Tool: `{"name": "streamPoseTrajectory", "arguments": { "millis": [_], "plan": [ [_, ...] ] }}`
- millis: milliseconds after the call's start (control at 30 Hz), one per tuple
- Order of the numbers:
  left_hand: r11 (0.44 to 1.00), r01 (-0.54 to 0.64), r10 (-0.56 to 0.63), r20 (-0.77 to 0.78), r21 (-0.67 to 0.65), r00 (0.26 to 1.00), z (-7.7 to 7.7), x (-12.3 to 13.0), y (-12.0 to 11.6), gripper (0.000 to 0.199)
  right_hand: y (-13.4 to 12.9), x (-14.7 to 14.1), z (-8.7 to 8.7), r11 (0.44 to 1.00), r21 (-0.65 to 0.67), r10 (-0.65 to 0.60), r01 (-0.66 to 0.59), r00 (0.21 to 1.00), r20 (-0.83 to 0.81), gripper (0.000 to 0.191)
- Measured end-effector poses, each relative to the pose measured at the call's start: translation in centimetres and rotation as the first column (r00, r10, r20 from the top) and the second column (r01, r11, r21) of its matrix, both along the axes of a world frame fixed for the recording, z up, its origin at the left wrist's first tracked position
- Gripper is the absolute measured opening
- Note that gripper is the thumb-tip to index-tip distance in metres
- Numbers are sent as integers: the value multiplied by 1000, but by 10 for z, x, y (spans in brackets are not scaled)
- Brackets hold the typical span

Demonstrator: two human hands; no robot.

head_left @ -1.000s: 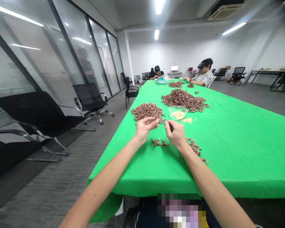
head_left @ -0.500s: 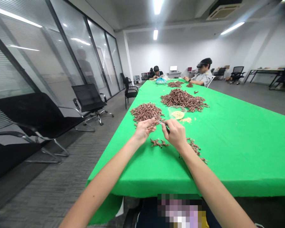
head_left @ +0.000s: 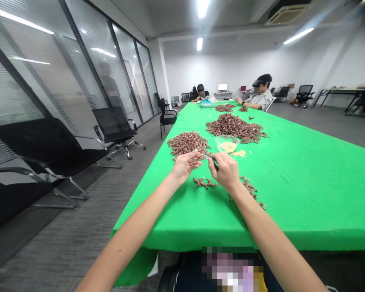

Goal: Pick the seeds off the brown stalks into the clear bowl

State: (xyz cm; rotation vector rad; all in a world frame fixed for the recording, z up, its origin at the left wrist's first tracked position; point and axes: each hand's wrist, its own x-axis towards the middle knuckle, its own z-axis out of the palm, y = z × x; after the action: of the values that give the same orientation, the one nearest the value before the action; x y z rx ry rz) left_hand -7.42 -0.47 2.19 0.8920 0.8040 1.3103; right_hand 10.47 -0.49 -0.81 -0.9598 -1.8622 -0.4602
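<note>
One right hand [head_left: 226,172] pinching tweezers [head_left: 209,159], left hand [head_left: 185,166] beside, tablecloth edge [head_left: 286,244] below

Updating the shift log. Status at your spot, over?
Right hand holding metal tweezers, left hand near their tip. Reddish-brown heap just beyond, smaller clump below the hands. Nothing blocking the hands.

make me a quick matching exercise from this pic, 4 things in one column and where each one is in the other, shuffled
Things:
1 metal tweezers
2 clear bowl
3 small brown clump
4 seated co-worker

Places:
A beside the far end of the green tablecloth
B holding pale grains
C pinched in the right hand
D on the green tablecloth, below the left hand

Pairs: 1-C, 2-B, 3-D, 4-A
</note>
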Motion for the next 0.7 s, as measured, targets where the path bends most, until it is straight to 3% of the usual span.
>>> {"name": "streamPoseTrajectory", "arguments": {
  "millis": [700],
  "plan": [
    [997, 1, -1, 6, -80, 1000, 3, -1, 0, 20, 0, 1, -1, 999, -36, 32, -33, 999, -21, 24]
  ]
}}
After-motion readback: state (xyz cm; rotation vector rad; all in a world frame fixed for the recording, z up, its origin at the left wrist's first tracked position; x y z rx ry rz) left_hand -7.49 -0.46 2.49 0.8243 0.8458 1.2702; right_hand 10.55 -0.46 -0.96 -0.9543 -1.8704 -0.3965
